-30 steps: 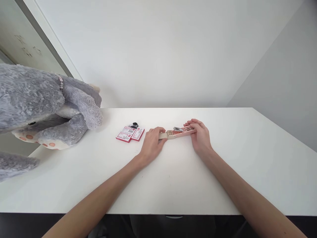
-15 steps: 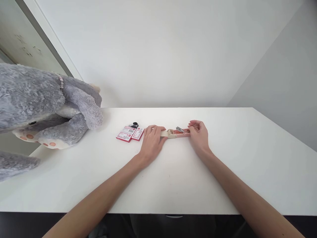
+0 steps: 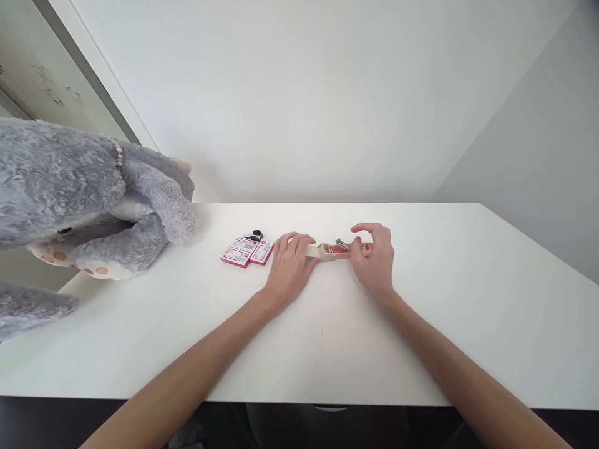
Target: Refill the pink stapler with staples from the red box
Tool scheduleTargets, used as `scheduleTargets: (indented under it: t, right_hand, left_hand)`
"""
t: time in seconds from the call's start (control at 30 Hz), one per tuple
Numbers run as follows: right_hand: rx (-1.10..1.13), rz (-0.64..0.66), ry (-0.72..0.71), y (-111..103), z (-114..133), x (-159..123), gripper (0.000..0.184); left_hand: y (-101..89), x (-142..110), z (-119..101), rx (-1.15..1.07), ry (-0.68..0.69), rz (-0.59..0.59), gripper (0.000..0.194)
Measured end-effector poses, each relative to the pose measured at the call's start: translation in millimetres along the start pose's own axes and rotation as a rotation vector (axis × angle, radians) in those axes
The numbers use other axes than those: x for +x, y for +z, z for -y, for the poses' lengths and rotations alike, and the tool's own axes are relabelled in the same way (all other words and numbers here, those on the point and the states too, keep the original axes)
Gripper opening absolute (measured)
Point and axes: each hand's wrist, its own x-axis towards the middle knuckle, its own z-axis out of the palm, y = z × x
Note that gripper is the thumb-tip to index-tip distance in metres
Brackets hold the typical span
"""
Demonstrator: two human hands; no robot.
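Note:
An opened-out stapler (image 3: 343, 254) lies across the table, cream at its left end and pink at its right. A silver metal piece of it sticks up near the middle. My left hand (image 3: 291, 262) is closed over the cream arm and presses it to the tabletop. Above the pink half, my right hand (image 3: 375, 257) has its thumb and index finger apart, the thumb close to the raised metal. I see nothing held in it. Part of the pink half is hidden behind the thumb.
Left of my left hand lie two flat red-and-white boxes (image 3: 238, 252), with a small black-and-silver tool (image 3: 255, 235) behind them. A big grey plush toy (image 3: 135, 199) rests on the left of the white table (image 3: 322, 349). A wall rises at the back.
My right hand has come off the stapler's right end and shifted slightly left, its thumb and index finger spreading apart. My left hand stays on the cream arm.

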Motion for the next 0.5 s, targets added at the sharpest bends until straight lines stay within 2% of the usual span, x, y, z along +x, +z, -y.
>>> scheduleTargets:
  t: [0.13,0.23,0.5]
  right_hand:
    - [-0.027,0.015,-0.147,-0.5,10.1,-1.9,0.025]
    - [0.028,0.076,-0.180,-0.9,12.7,-3.4,0.027]
    - [0.087,0.180,-0.188,-0.1,11.3,-7.7,0.026]
  left_hand:
    - [0.3,1.2,-1.1,-0.043,-0.016,-0.130,0.048]
    - [0.0,2.4,-1.2,-0.063,-0.059,-0.193,0.047]
    - [2.2,1.0,-0.7,-0.060,-0.174,-0.158,0.046]
